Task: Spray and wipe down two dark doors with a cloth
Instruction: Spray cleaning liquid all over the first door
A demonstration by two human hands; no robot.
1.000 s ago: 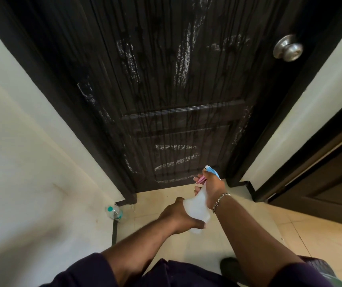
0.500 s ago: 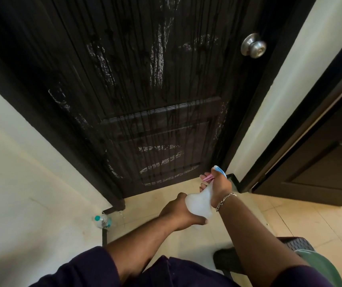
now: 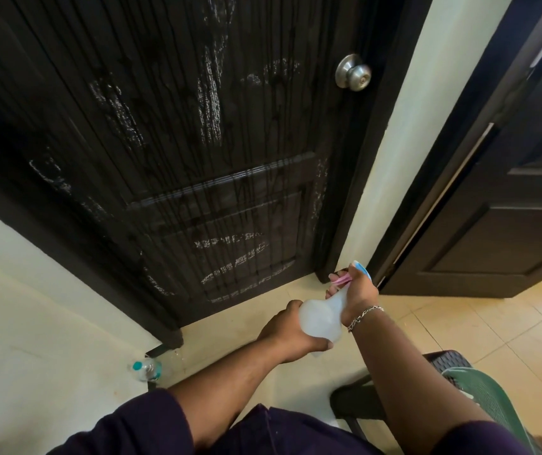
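Overhead, the head view looks down on a dark door (image 3: 177, 133), closed in its frame, its grooved face streaked with dark vertical drips and patches of whitish residue across the upper and lower panels. A round metal knob (image 3: 353, 72) sits at its right edge. Cream wall (image 3: 404, 152) separates it from a second dark door (image 3: 499, 218) at right, which stands ajar. The floor (image 3: 460, 326) is pale tile. A dark woven chair (image 3: 447, 359) with green cloth (image 3: 486, 399) over it stands at lower right (cloth type cannot be told).

Containers: a translucent white spray bottle (image 3: 320, 316) is held above the floor near the first door's bottom right corner; contents not discernible. The left hand (image 3: 291, 333) grasps the bottle's body from below. The right hand (image 3: 356, 289), bracelet at the wrist, is curled round the neck, with the pink trigger and blue nozzle at its fingers. A small clear bottle (image 3: 146, 371) with a teal cap lies on the floor by the left wall
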